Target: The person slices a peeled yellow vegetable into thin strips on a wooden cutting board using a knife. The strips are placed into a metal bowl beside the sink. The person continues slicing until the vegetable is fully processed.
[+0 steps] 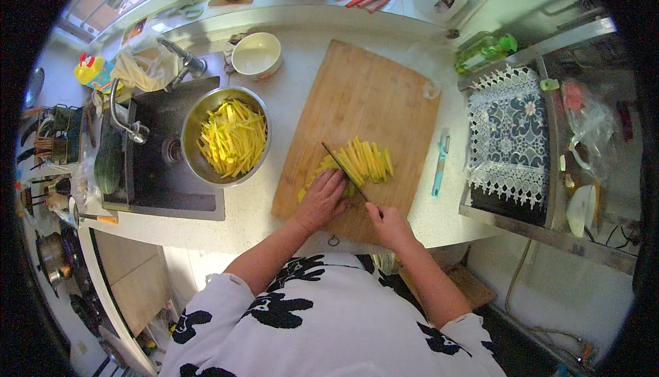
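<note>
In my right hand (389, 227) is the handle of a kitchen knife (344, 170), its blade seen edge-on from above. My left hand (323, 197) presses down on yellow vegetable slices (309, 184), fingertips close beside the blade. These slices are partly hidden under that hand. To the right of the blade lie cut yellow strips (369, 158) in a leaning row. Everything rests on a wooden cutting board (370, 94). Left of the board, a steel bowl (189, 137) holds a heap of similar yellow strips (232, 137).
A dark sink (154, 181) with a chrome faucet (116, 104) lies at left, a green gourd (108, 166) along its edge. Behind the steel bowl stands a white bowl (256, 55). A turquoise peeler (440, 166) lies right of the board, near a lace-covered appliance (507, 135).
</note>
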A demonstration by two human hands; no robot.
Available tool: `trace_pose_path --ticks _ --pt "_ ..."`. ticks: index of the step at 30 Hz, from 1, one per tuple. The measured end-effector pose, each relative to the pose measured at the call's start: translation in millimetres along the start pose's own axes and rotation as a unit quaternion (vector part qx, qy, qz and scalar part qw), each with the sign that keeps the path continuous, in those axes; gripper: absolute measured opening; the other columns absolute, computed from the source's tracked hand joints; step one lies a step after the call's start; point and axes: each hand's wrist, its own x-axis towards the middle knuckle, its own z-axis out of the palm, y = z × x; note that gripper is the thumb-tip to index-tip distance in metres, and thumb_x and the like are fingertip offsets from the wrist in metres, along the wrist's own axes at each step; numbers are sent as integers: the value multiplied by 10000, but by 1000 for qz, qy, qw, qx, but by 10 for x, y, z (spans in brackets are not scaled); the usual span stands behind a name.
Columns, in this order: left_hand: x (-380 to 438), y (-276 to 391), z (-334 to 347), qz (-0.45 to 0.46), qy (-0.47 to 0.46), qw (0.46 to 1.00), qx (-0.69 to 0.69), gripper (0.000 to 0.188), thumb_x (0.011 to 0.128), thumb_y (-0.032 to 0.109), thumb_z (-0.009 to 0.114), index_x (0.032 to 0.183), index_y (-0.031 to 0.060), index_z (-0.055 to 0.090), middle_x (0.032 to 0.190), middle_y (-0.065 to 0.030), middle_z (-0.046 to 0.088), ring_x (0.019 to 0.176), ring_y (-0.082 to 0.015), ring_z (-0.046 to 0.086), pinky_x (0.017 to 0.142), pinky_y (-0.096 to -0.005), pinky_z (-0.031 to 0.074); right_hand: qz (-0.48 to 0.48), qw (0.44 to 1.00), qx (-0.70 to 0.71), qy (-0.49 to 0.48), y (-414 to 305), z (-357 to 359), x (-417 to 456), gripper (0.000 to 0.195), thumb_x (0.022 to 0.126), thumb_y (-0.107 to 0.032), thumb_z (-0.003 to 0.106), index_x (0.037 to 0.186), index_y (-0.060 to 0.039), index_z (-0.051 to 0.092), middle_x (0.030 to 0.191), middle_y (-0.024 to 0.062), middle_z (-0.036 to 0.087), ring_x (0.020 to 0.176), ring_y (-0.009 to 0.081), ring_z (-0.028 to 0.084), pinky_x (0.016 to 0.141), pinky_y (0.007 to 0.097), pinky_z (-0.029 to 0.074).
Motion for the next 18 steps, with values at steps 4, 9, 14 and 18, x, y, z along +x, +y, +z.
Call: trace_pose_path --ticks 4,9,14,18 --pt "-21 -22 31 -7 -8 1000 -17 569 696 221 656 1180 -9 463 1286 -196 395 1229 -363 342 1032 -441 290 -12 993 92 68 157 151 82 587 893 -486 400 756 51 595 619 213 565 613 320 588 611 417 463" --pt "10 0 12 1 10 1000 -2 551 706 228 644 1167 -18 470 1246 -176 420 1196 -342 370 1024 -423 302 69 985 157 -12 205 -14 21 585 890 -498 391 805 52 573 675 218 560 670 340 576 645 407 445" --pt "-60 -13 32 -11 23 1000 -10 541 717 244 637 1153 -33 475 1227 -184 425 1186 -343 378 1020 -422 310 -29 995 90 25 -37 -174 -301 568 890 -490 400 887 41 601 763 258 601 741 403 599 692 432 458" --pt "-45 -14 2 -6 6 1000 -2 539 724 255 634 1151 -34 479 1227 -192 425 1187 -347 377 1022 -430 306 -30 997 57 34 -67 -178 -371 553 893 -464 424 851 63 586 730 275 571 690 394 579 659 427 454"
